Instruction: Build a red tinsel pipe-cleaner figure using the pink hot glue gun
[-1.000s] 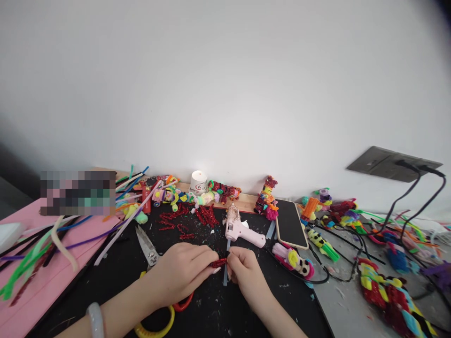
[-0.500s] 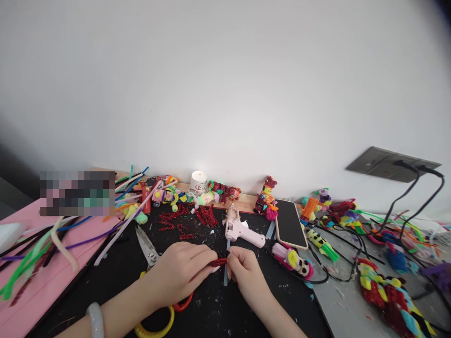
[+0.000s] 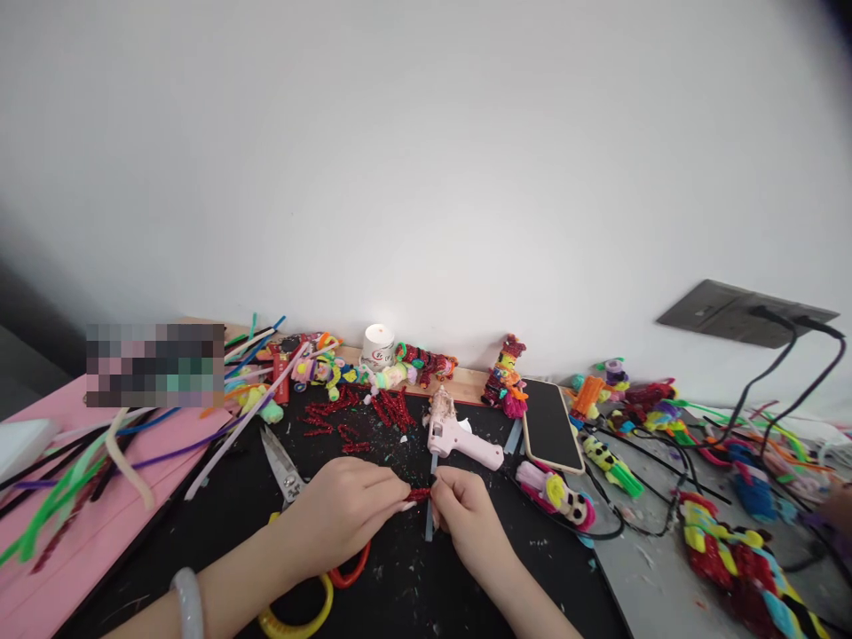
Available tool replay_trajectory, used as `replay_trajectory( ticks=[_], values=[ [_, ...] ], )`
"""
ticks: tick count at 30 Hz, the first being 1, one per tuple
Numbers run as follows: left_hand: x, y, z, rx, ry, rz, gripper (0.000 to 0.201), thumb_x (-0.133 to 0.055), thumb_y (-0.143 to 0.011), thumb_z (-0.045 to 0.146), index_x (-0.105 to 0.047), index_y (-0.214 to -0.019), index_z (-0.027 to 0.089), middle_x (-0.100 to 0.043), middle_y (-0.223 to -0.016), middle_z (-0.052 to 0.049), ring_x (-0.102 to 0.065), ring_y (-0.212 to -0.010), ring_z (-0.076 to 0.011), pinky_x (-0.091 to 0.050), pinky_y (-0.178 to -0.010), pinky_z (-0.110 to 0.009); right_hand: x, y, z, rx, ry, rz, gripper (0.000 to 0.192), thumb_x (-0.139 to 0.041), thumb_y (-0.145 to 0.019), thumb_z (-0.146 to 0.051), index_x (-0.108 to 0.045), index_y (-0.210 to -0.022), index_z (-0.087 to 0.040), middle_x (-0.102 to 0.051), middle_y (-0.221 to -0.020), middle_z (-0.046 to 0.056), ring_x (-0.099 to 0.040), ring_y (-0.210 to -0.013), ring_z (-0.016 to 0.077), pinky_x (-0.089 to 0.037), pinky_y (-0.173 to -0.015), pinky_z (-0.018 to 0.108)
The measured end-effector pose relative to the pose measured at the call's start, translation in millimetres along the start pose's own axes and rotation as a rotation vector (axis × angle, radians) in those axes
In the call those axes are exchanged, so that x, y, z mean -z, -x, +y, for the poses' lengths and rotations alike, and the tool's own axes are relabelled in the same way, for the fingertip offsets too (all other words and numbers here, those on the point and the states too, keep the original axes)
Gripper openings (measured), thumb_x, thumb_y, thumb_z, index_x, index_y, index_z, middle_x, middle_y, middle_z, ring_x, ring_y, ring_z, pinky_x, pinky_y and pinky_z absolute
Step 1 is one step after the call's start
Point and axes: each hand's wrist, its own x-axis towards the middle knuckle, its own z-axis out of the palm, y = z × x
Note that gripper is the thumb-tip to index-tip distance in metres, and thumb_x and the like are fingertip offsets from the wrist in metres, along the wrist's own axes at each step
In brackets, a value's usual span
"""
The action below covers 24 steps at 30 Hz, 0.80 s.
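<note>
My left hand [image 3: 343, 517] and my right hand [image 3: 466, 519] meet over the black mat [image 3: 392, 586], pinching the two ends of a short red glitter pipe cleaner piece [image 3: 419, 494]. Just beyond the fingers lies a pink glue gun [image 3: 456, 435] with a glue stick [image 3: 429, 524] under my right hand. Several more red glitter pieces [image 3: 363, 410] are scattered farther back. Scissors [image 3: 283, 463] lie to the left of my left hand, their handles partly hidden under my wrist.
Loose pipe cleaners [image 3: 99, 461] cover a pink sheet [image 3: 80, 550] at left. Finished pipe cleaner figures [image 3: 506, 377] and a small white cup [image 3: 378, 344] line the wall. A phone [image 3: 549, 424] lies face down at right, with cables [image 3: 778, 382] running to a wall socket.
Both hands stay pinched on the red piece with almost no movement. The view has shifted slightly, and a blurred skin-coloured shape has appeared at the right edge.
</note>
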Motion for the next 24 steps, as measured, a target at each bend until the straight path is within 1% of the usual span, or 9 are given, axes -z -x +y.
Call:
replay_trajectory(
  ticks=[13,20,24],
  values=[
    [-1.4,1.6,-1.5,0.042,0.047,-0.055,0.028,-0.038,-0.096,0.025,-0.062,-0.084,0.017,-0.063,-0.067,-0.001,-0.061,-0.063,-0.0127,-0.045,-0.060,-0.021,1.5,0.2,-0.4,0.003,-0.011,-0.009,0.034,-0.039,-0.083,-0.019,-0.040,-0.048,-0.019,-0.034,-0.045,-0.006,-0.029,-0.044,0.0079,-0.021,-0.045,0.022],
    [-3.3,3.2,-3.1,0.053,0.067,-0.067,0.027,-0.038,-0.096,0.026,-0.062,-0.084,0.017,-0.063,-0.068,-0.001,-0.061,-0.064,-0.0128,-0.045,-0.061,-0.021,1.9,0.3,2.1,0.010,-0.044,-0.025,0.035,-0.040,-0.085,-0.021,-0.042,-0.050,-0.018,-0.034,-0.046,-0.006,-0.027,-0.044,0.0079,-0.021,-0.046,0.022],
    [-4.0,4.0,-4.4,0.081,0.092,-0.073,0.026,-0.039,-0.095,0.025,-0.061,-0.083,0.017,-0.063,-0.069,-0.001,-0.061,-0.065,-0.0133,-0.044,-0.062,-0.022,2.7,0.0,4.6,0.023,-0.091,-0.022,0.037,-0.042,-0.087,-0.027,-0.045,-0.051,-0.018,-0.034,-0.048,-0.006,-0.028,-0.045,0.0080,-0.022,-0.046,0.022]
  ],
)
